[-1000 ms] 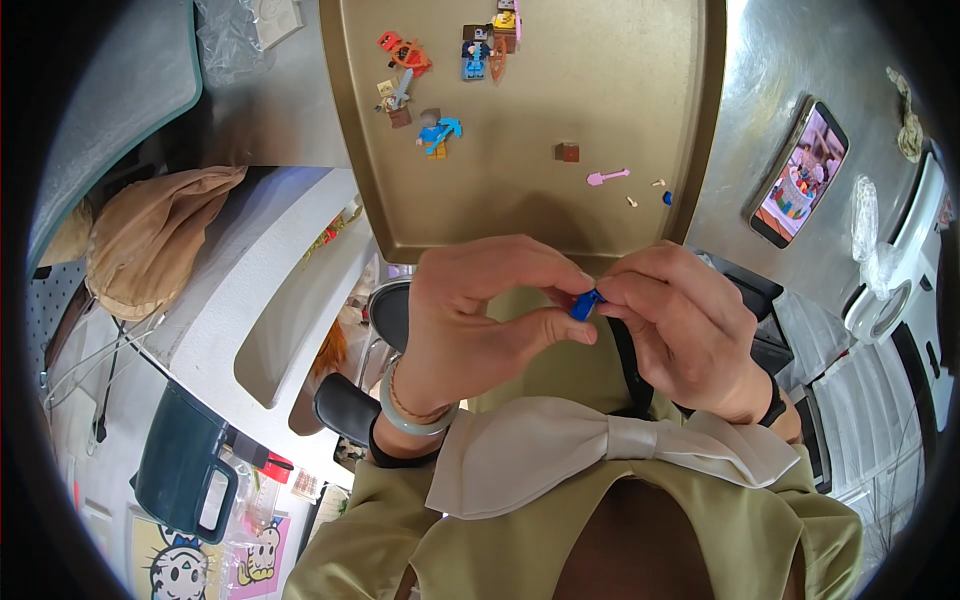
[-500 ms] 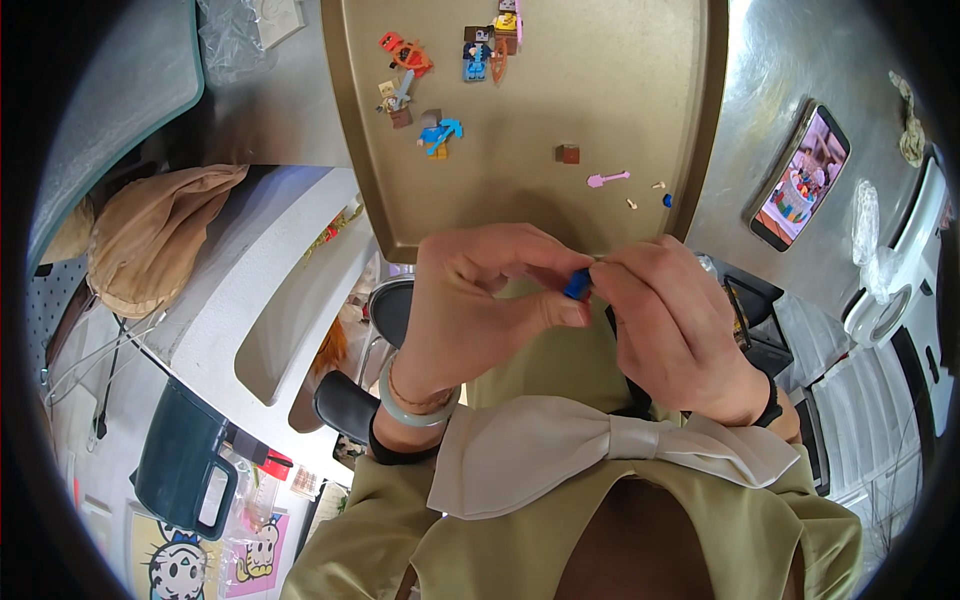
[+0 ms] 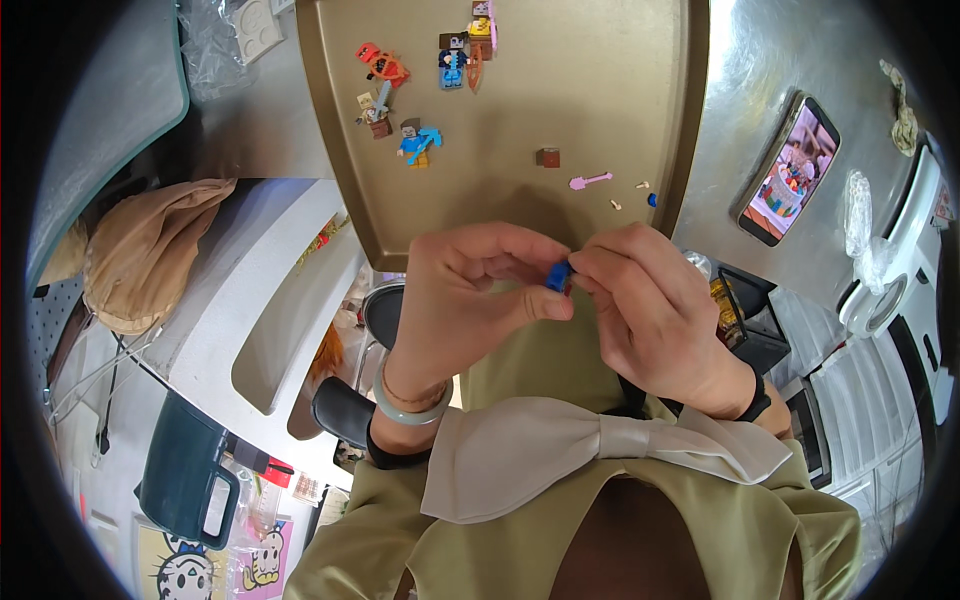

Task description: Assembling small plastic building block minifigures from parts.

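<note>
Between the thumb and index finger of my left hand (image 3: pixel 465 305) is a small blue toy-figure piece (image 3: pixel 558 276), held over my lap just off the near edge of the tray. My right hand (image 3: pixel 650 300) is closed in a pinch, its fingertips meeting the piece's right end; whatever lies between them is hidden. In the gold tray (image 3: pixel 560 60) lie a small brown block (image 3: pixel 548 158), a pink shovel-shaped piece (image 3: pixel 590 181), two tiny pale pieces (image 3: pixel 616 204) and another blue piece (image 3: pixel 652 200).
Several toy figures lie at the tray's left, among them a red one (image 3: pixel 382 64) and one with a blue pickaxe (image 3: pixel 418 143). A lit phone (image 3: pixel 790 170) rests on the metal table right of the tray. A dark green jug (image 3: pixel 185 465) stands lower left.
The view has shifted slightly, so the tray and its contents appear further left. More of the blue piece shows between my fingers, which keep it in about the same place.
</note>
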Tool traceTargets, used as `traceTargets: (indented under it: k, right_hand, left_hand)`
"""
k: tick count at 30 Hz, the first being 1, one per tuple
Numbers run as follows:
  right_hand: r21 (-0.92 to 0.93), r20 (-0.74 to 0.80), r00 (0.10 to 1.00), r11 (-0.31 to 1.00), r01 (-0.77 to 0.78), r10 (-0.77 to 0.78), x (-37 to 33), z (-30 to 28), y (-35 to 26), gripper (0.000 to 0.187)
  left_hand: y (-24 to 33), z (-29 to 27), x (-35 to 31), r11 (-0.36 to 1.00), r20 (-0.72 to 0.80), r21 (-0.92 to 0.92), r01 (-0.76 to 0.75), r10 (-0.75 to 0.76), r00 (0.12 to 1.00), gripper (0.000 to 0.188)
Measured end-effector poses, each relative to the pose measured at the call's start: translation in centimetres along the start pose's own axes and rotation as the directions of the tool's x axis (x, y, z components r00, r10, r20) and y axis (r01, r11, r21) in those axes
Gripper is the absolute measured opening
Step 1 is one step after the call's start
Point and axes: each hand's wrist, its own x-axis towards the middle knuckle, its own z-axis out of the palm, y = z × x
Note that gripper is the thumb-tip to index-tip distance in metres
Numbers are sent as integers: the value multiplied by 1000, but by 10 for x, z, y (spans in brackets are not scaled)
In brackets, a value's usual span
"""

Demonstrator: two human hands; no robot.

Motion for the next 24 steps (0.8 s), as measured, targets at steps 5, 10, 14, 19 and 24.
traceTargets:
  k: [5, 10, 14, 19, 24]
  right_hand:
    - [62, -8, 999, 997, -35, 35, 4, 1, -1, 27]
    - [42, 100, 993, 997, -59, 54, 8, -4, -2, 26]
    - [40, 113, 992, 997, -62, 57, 8, -2, 1, 23]
    - [70, 94, 988, 989, -132, 125, 7, -2, 3, 24]
    - [-309, -116, 990, 944, -117, 84, 8, -37, 23, 20]
  left_hand:
    - [-7, -3, 2, 994, 49, -104, 24, -19, 999, 21]
    - [-12, -3, 4, 989, 66, -147, -15, 25, 998, 16]
    - [-19, -5, 7, 984, 64, -171, -42, 53, 996, 15]
    - [-20, -4, 9, 981, 88, -183, -67, 84, 993, 17]
    - [-12, -6, 7, 1000, -58, 25, 13, -12, 998, 28]
